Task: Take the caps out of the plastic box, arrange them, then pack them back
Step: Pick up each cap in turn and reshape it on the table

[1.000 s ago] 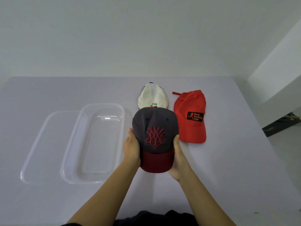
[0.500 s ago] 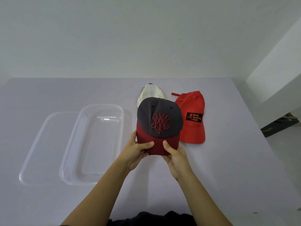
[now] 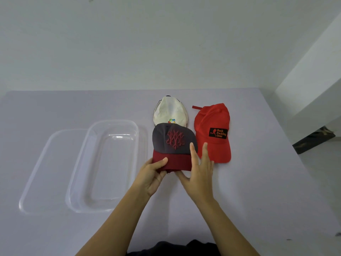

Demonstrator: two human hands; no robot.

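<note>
Fingers (image 3: 163, 161) of my left hand (image 3: 153, 174) pinch the maroon brim of the grey cap (image 3: 171, 143), thumb on top at its left corner. My right hand (image 3: 200, 172) has its fingers (image 3: 192, 150) straight and slightly spread, laid along the cap's right side. Whether that thumb touches the brim's underside I cannot tell.

The grey cap's brim points toward me and its crown away, so its long axis runs from me to the far edge of the counter (image 3: 267, 182). It sits mid-counter and covers the near end of the white cap (image 3: 170, 110), which lies in line behind it. The red cap (image 3: 212, 122) lies just beside it on the right, brim also toward me; my right fingers overlap its left edge in view.

On the left, close by, the clear plastic box (image 3: 74, 183) lies open, long axis the same way, with its lid (image 3: 35, 174) showing at its left side. Bare counter spreads to the right of the red cap and in front of me.
</note>
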